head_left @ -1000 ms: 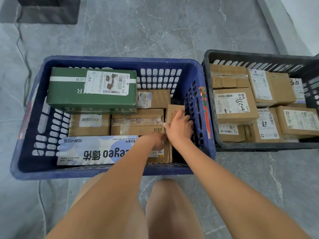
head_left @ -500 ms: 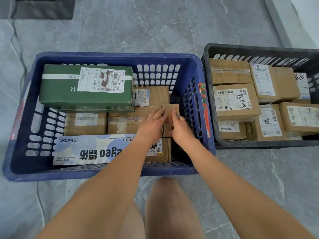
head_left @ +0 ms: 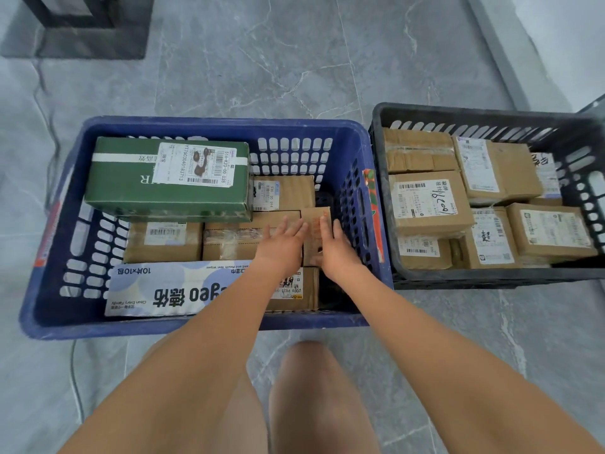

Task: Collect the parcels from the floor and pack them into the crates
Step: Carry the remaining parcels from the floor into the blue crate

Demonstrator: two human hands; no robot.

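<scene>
A blue crate (head_left: 209, 124) stands in front of me with several parcels in it: a green box (head_left: 137, 188) at the back left, brown cartons, and a white wet-wipes pack (head_left: 157, 290) along the near side. My left hand (head_left: 281, 247) lies flat with straight fingers on a taped brown carton (head_left: 229, 240). My right hand (head_left: 334, 250) presses with straight fingers on a small brown parcel (head_left: 314, 224) wedged near the crate's right wall. A black crate (head_left: 491, 114) to the right holds several labelled brown parcels.
Grey marble floor surrounds both crates. A dark stand base (head_left: 82, 24) sits at the far left, and a thin cable (head_left: 73, 371) runs along the floor on the left. My knees (head_left: 311, 388) are just in front of the blue crate.
Both hands have slid forward over the parcels, and their fingers have straightened. The left hand moved up from the near carton onto the taped carton.
</scene>
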